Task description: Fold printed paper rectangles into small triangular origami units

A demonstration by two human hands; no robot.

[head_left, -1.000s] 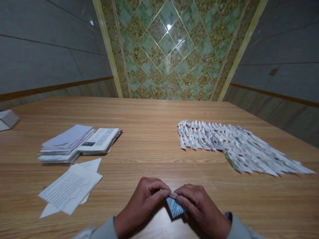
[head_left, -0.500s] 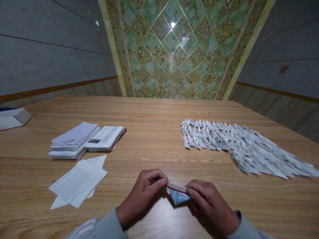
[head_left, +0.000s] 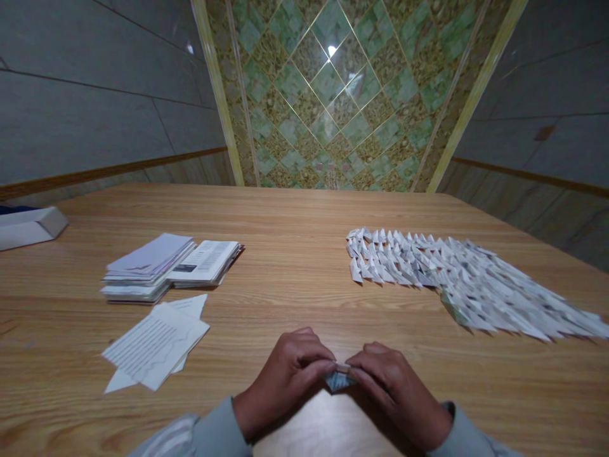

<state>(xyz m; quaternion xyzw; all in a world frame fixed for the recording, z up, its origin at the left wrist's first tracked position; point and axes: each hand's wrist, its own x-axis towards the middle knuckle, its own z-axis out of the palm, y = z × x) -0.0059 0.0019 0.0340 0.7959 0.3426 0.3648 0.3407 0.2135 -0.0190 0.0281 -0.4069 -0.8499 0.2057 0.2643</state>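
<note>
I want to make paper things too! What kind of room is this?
Probably a home or hobby room: a wooden table, shiny tiled walls, and rows of folded paper pieces.

One camera only, worn on the person's head, looking forward and down across the wooden table [head_left: 295,216] toward the tiled wall [head_left: 342,95]. It sits close above the left hand [head_left: 290,374] and right hand [head_left: 394,387], low in the frame's centre.
</note>
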